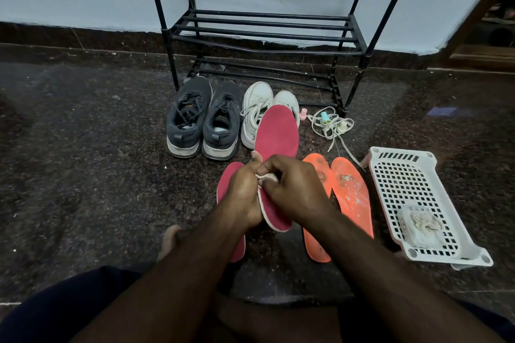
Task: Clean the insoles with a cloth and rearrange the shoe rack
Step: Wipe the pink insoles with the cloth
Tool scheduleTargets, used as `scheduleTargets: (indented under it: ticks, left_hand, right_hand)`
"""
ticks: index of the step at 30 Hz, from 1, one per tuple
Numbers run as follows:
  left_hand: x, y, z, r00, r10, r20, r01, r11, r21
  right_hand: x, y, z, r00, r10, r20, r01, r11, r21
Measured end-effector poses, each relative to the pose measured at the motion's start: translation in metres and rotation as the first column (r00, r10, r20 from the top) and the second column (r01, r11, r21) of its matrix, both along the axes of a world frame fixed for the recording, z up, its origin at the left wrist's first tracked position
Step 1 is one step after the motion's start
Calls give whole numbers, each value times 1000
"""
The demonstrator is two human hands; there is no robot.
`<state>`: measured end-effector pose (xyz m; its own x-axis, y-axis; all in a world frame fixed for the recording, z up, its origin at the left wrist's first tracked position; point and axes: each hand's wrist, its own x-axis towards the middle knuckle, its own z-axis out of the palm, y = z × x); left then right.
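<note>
While the black rack (267, 33) stands bare at twelve o'clock against the wall, everything else waits on the dark floor (83, 161) before it: a grey pair (204, 120) at eleven, a white pair (257, 111) beside it, a white basket (418, 203) at three with a crumpled wad inside, loose laces (331, 125) at one, two orange insoles (342, 203) lying flat between basket and hands, and a second red insole (230, 198) flat at seven, partly under the left wrist. At the centre the held red insole (276, 142) is lifted off the floor, its long axis running from about five o'clock near the wrists up to twelve, toe end over the white pair. The left hand (242, 192) grips its left edge near the middle, thumb up, fingers curled behind it. The right hand (292, 189) comes in from four o'clock, knuckles up, fingers bunched and pinching a small pale cloth (266, 177) against the insole's face just beside the left thumb. Most of the red surface lies beyond the cloth toward twelve, so the next wipe probably runs away from the body along that axis. The right hand does the rubbing; the left merely steadies.
</note>
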<state>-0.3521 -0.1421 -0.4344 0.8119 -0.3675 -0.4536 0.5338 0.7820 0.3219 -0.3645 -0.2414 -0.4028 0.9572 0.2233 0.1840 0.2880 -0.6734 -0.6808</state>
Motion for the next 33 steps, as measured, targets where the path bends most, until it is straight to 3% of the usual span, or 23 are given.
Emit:
scheduleTargets:
  ticks: [6,13,17,22,25,28,30,33]
  left_hand:
    - [-1,1,5,1000,18,13,-19,997,79]
    - [0,4,7,999,-8,-33,11,996,85]
    - [-2,1,9,999,6,-35,-2,994,109]
    - [0,3,10,998,-21,-59,30,986,166]
    - [1,2,8,997,-34,-64,43,989,144]
    - [6,6,0,999,14,-50,-4,981,192]
    - [6,7,-3,1000,16,-25,-12,986,168]
    - [4,7,-1,1000,17,2,-17,987,160]
  right_hand:
    - [11,-1,-3,979,-66,194,72,997,-22]
    - [6,-5,-2,999,30,35,-29,999,-16]
    - [12,-4,0,977,-47,210,48,999,3]
    - [4,-3,-3,998,59,2,-58,997,-41]
    - [12,-13,16,978,62,-201,-17,976,218]
    - [25,-27,33,978,48,-203,70,842,534]
    - [29,-35,38,978,25,-206,105,797,595]
    - [34,-45,35,982,-94,-165,165,847,505]
